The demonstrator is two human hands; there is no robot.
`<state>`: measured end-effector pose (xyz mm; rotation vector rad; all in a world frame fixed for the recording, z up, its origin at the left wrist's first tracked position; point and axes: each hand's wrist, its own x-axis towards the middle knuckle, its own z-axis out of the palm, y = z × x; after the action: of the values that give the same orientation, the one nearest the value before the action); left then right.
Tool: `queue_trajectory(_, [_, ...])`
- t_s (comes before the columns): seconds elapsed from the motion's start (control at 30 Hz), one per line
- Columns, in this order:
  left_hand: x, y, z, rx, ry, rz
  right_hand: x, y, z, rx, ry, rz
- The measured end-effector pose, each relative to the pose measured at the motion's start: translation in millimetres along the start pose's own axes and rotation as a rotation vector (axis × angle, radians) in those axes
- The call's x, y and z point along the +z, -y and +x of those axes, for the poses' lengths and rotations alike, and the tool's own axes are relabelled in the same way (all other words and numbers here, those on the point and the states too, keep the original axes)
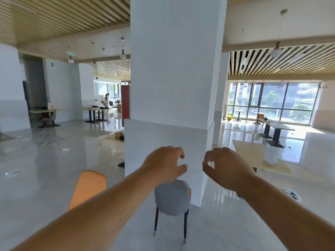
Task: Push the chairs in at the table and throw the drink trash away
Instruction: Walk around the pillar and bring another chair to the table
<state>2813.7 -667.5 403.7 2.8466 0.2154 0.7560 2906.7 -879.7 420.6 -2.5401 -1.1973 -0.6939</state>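
Observation:
A grey chair (pixel 171 198) with dark legs stands on the shiny floor in front of a wide white pillar (pixel 174 87), its back toward me. To its left an orange chair back (pixel 88 187) shows behind my left forearm. My left hand (pixel 164 164) is stretched forward just above the grey chair's top edge, fingers curled and apart, holding nothing. My right hand (pixel 226 168) is level with it, to the right, fingers also curled loosely and empty. No drink trash is clearly visible.
A light wooden tabletop (pixel 253 153) lies right of the pillar, with a white roll on it. More tables (pixel 277 126) stand by the windows at right and tables (pixel 94 110) far left. Small litter (pixel 291 193) lies on the floor at right. People stand far off.

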Motion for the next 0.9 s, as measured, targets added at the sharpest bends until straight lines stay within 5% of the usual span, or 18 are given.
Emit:
queue_trajectory(0.53, [202,127,268,-0.277,0.154,0.123,267,-198,281,-0.094,0.198,0.252])
queue_trajectory(0.9, [467,329,389,-0.38,0.399,-0.04,569,-247,392,0.019,0.549,0.24])
